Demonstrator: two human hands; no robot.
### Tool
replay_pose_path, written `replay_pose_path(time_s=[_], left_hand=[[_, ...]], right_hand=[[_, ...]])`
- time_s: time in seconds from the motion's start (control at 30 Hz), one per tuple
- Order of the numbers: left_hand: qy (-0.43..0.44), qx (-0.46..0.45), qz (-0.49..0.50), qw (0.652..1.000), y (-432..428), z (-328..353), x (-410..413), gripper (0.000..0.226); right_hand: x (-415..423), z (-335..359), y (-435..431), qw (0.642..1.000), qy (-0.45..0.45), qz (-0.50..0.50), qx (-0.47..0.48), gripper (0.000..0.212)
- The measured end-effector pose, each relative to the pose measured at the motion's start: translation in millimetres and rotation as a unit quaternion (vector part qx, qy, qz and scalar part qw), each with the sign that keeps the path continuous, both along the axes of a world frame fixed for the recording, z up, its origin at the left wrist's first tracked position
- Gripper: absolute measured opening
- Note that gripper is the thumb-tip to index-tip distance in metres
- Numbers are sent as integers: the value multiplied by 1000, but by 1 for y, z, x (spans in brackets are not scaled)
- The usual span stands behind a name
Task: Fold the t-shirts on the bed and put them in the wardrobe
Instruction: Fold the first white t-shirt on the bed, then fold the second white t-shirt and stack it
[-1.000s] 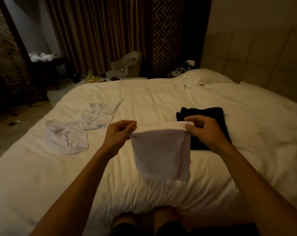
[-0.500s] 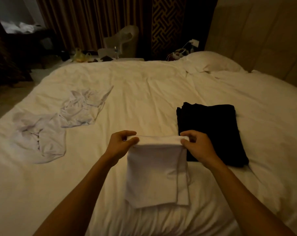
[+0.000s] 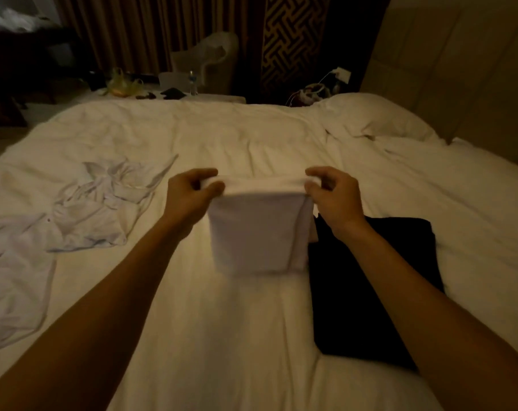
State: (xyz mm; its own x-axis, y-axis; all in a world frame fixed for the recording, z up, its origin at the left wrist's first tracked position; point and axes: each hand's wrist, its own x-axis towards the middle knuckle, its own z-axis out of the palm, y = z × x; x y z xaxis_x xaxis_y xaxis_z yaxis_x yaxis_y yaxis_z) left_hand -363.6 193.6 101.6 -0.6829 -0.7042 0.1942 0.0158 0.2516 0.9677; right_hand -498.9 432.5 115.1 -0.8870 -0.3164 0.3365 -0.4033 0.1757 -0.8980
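Dim warm light; the lower hem of the held shirt is blurred.

Task items, left to right. Two crumpled white t-shirts (image 3: 82, 215) lie unfolded on the left part of the bed (image 3: 252, 137), one nearer the camera and one further in, their edges touching. At centre a folded white t-shirt (image 3: 257, 229) hangs as a narrow upright rectangle from its top fold, with a doubled layer visible along its right side. Cannot tell whether its lower hem touches the duvet. Just right of it, a folded black t-shirt (image 3: 370, 292) lies flat on the bed, and its far left corner sits behind the white shirt's right edge in this view.

Edges and room. Open duvet runs between the crumpled shirts and the held shirt, and there is more beyond it toward the far edge of the bed. A pillow (image 3: 376, 117) lies at far right against the padded headboard (image 3: 459, 69). Curtains (image 3: 133, 34) and a pale chair (image 3: 213, 60) stand past the far side.

Hands. Both forearms reach forward, roughly parallel. The left hand (image 3: 189, 192) pinches the top left corner of the folded white t-shirt, thumb under the fold and fingers curled over it. The right hand (image 3: 335, 200) pinches the top right corner, with its fingers curled and its wrist above the black t-shirt's near corner. The fold is pulled taut between them.
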Motion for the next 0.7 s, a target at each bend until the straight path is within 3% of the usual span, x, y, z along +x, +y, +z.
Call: replay_pose_path(time_s=[0.13, 0.23, 0.33, 0.47, 0.57, 0.7], left_hand=[[41, -9, -10, 999, -2, 31, -11, 27], [20, 4, -28, 999, 6, 17, -3, 24], [-62, 40, -37, 997, 20, -32, 14, 24], [-217, 104, -32, 970, 48, -117, 64, 30], [-262, 117, -35, 957, 64, -153, 93, 31], [-270, 88, -37, 958, 70, -158, 108, 21]], right_hand=[[-8, 35, -5, 999, 22, -14, -33, 23], [3, 19, 5, 998, -56, -3, -42, 20], [24, -39, 19, 985, -173, -12, -7, 21], [68, -135, 41, 958, -257, -43, 123, 19], [98, -167, 56, 946, -245, -42, 210, 22], [118, -157, 70, 951, -192, -40, 239, 22]])
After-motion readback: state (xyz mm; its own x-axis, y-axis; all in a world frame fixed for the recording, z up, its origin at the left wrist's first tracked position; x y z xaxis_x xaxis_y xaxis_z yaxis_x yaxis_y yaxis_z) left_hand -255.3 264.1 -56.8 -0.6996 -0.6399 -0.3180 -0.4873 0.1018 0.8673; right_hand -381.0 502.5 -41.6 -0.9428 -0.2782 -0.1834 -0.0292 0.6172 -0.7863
